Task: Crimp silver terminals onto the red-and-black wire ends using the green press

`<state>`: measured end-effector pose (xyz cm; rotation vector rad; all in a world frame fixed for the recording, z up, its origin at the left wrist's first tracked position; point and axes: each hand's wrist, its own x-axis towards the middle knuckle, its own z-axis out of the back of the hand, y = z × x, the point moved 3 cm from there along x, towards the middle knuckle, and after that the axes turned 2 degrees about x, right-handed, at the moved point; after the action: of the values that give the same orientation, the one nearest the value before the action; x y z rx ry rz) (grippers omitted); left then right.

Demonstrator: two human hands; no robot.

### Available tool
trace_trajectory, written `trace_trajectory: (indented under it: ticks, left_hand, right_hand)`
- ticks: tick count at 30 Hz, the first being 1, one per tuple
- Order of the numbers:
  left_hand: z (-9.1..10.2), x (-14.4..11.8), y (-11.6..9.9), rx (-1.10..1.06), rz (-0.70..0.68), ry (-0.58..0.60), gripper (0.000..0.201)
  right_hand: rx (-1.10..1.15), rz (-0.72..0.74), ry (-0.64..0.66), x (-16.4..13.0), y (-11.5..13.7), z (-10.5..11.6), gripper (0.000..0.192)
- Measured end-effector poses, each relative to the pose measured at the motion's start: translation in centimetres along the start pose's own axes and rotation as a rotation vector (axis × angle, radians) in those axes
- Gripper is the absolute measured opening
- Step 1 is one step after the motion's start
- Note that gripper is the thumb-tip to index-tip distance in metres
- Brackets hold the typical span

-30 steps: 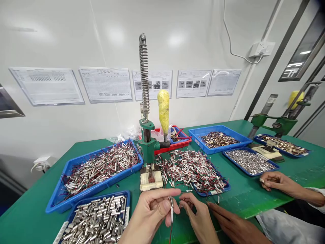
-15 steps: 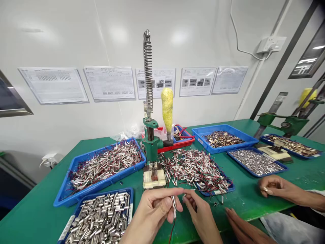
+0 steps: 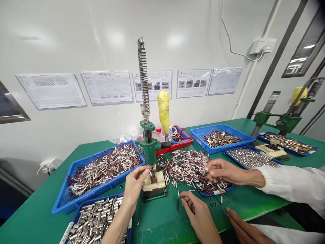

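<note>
My left hand (image 3: 135, 184) is closed in a pinch at the left side of the green hand press (image 3: 149, 152), fingertips beside its cream-coloured base block (image 3: 157, 179). Something small and pale shows at those fingertips, too small to name. Low over the green table, my right hand (image 3: 199, 211) pinches a small part with dark wires (image 3: 178, 200) hanging down. Behind it spreads a heap of silver-white wired parts (image 3: 188, 166). Left of the press lies a blue tray (image 3: 62, 200) of similar wired parts. Metal tubes (image 3: 96, 217) fill another tray nearer me.
A co-worker's hand (image 3: 225, 172) reaches over the heap from the right; another hand (image 3: 243, 225) rests at the table edge. The press's yellow-wrapped handle (image 3: 164, 110) stands upright. Further right are a blue tray (image 3: 198, 139), small silver parts (image 3: 250, 158) and a second press (image 3: 281, 123).
My left hand has moved left and forward to the press, away from my right hand. A wired part now hangs from my right fingers. The co-worker's hand has reached leftward over the heap.
</note>
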<state>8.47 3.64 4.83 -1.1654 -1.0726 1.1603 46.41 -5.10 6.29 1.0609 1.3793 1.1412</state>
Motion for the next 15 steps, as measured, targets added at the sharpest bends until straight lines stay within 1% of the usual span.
trace_trajectory:
  ticks: [2, 4, 6, 9, 11, 14, 15]
  left_hand:
    - [0.1, 0.4, -0.1, -0.029, 0.033, -0.012, 0.055]
    - [0.0, 0.6, -0.1, -0.082, 0.077, 0.0, 0.061]
    - [0.1, 0.6, 0.2, -0.127, 0.112, 0.015, 0.067]
    - [0.1, 0.4, 0.8, -0.186, 0.122, 0.031, 0.068]
    - [0.2, 0.0, 0.9, -0.222, 0.11, 0.015, 0.065]
    - [0.7, -1.0, 0.4, -0.246, 0.09, -0.019, 0.06]
    - [0.9, -1.4, 0.2, -0.244, 0.086, -0.014, 0.06]
  right_hand:
    - [0.046, -0.023, 0.081, 2.5, -0.4, -3.8, 0.02]
    - [0.085, -0.037, 0.141, 4.7, -0.8, -7.6, 0.019]
    - [0.116, -0.042, 0.186, 6.1, -1.0, -10.7, 0.018]
    - [0.158, -0.036, 0.221, 7.4, -1.1, -13.8, 0.018]
    - [0.189, -0.029, 0.218, 8.0, -1.3, -15.4, 0.02]
    - [0.244, -0.012, 0.164, 8.7, -2.1, -17.8, 0.026]
    - [0.26, -0.01, 0.14, 8.9, -2.4, -18.4, 0.029]
